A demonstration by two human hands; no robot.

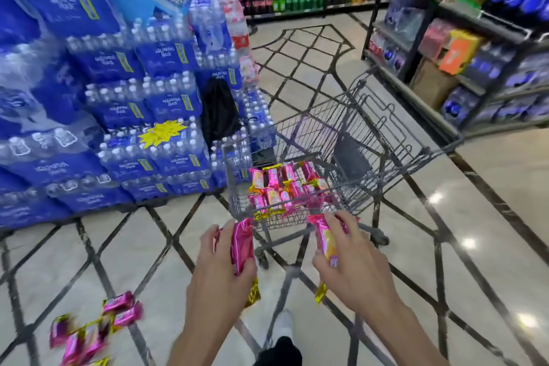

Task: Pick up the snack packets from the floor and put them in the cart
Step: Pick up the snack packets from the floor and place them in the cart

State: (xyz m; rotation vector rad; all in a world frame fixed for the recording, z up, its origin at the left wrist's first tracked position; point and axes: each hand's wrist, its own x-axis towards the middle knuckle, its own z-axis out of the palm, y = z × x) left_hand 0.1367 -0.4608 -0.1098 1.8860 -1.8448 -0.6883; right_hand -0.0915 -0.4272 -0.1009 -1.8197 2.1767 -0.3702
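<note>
Left hand [221,272] fingers closed around pink packets [243,244]; right hand [353,266] fingers gripping another packet [325,242]. Both are held just short of the cart [395,140], which contains a pile of packets [282,187]. More packets [92,327] lie on the floor [490,217], lower left.

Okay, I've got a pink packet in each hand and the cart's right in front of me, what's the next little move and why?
Probably reach both hands forward over the cart rim and let go. The left hand and right hand each hold a snack packet short of the basket, and more packets on the floor wait.
</note>
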